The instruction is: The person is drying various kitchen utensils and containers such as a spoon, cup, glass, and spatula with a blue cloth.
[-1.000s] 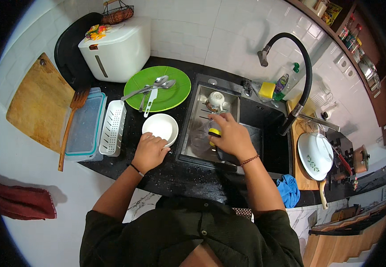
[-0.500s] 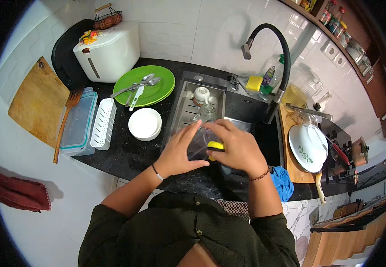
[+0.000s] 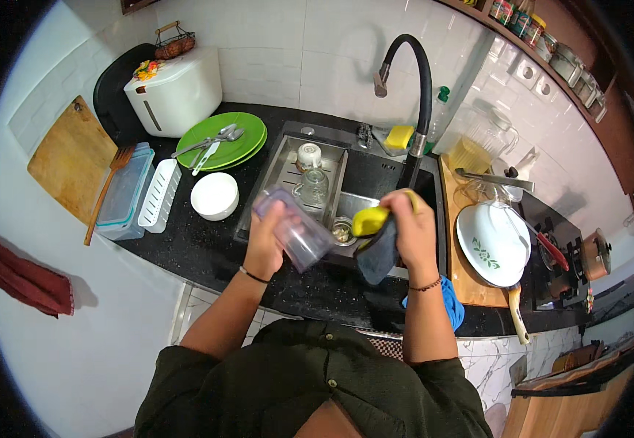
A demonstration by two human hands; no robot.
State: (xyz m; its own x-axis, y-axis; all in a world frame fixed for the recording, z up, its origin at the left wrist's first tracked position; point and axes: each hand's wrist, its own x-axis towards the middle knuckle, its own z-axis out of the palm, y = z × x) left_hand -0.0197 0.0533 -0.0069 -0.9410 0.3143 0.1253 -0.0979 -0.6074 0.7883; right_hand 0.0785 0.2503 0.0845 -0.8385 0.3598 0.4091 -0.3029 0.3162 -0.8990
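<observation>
Steel-and-black sink (image 3: 288,175) | clear purple-tinted plastic container (image 3: 307,238): over sink's front edge, long axis slanting down-right; left hand (image 3: 264,239) nearer, grip wrapped round it | right hand (image 3: 415,230): grip clasps blurred yellow-and-dark-grey object (image 3: 377,257), right of container, apart

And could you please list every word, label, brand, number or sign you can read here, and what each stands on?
No text can be read here.
Labels on the shelf jars: too small.
Clear container in the left hand: blurred, no lettering discernible.
White dish: a green leaf pattern, no writing visible.
</observation>
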